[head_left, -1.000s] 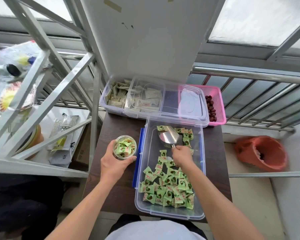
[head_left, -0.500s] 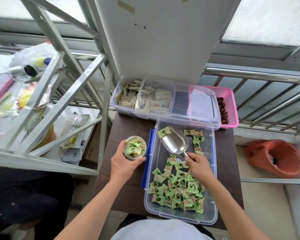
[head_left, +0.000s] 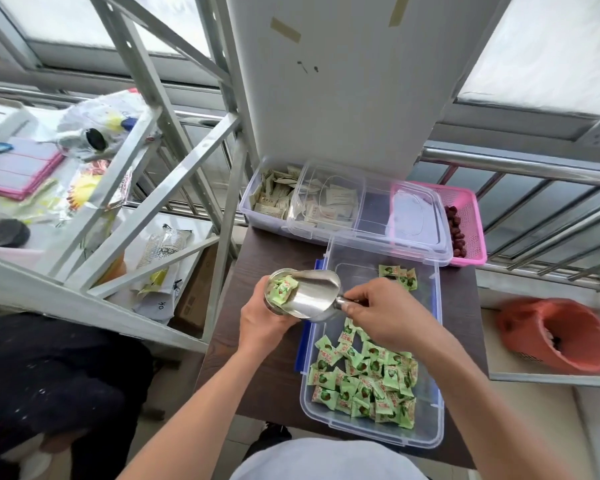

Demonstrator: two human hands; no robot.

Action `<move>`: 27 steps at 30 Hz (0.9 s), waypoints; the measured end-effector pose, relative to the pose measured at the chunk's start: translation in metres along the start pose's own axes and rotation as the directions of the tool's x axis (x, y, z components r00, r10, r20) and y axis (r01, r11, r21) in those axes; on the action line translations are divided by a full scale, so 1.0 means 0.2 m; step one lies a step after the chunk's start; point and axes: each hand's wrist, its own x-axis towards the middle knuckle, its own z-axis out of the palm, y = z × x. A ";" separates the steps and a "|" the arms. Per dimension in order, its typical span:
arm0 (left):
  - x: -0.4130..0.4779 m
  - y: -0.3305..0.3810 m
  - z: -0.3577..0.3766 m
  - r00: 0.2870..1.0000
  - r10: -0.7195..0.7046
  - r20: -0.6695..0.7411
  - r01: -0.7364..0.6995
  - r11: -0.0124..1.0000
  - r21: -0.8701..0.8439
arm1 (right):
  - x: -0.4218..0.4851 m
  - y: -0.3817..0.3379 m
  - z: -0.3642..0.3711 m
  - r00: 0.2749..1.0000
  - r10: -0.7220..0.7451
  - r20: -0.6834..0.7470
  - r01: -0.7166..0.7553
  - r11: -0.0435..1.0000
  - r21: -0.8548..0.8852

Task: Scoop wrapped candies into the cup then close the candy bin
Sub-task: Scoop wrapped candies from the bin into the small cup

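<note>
A clear candy bin (head_left: 430,341) stands open on the dark table (head_left: 277,251), with green wrapped candies (head_left: 364,382) heaped at its near end and a few at the far end. My left hand (head_left: 260,323) grips a small clear cup (head_left: 279,292) filled with green candies, just left of the bin. My right hand (head_left: 385,317) holds the handle of a metal scoop (head_left: 312,296), whose mouth tips over the cup's rim. The bin's clear lid (head_left: 378,216) lies behind, across the other containers.
Behind the bin sit a clear box of white sachets (head_left: 274,199) and a pink basket of red dates (head_left: 464,223). A grey metal rack (head_left: 160,188) with bags stands at left. An orange bucket (head_left: 561,337) is on the floor at right.
My right hand lifted the scoop out of the bin and swung it left over the cup. The cup rose slightly toward the bin.
</note>
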 end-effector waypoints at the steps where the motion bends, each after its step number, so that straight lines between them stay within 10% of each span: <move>1: 0.00 0.00 0.00 1.000 0.001 0.002 -0.001 1.000 -0.004 | 0.00 -0.04 -0.01 1.000 -0.004 -0.017 0.003 0.999 -0.044; 21: 0.01 -0.03 0.00 1.000 0.025 -0.012 -0.025 0.999 -0.048 | 0.04 -0.14 0.07 0.995 -0.048 -0.091 0.033 0.987 -0.159; 27: 0.04 -0.08 0.01 1.000 0.022 -0.001 -0.022 0.998 -0.051 | -0.03 0.10 -0.02 0.984 0.096 -0.153 -0.050 0.959 0.280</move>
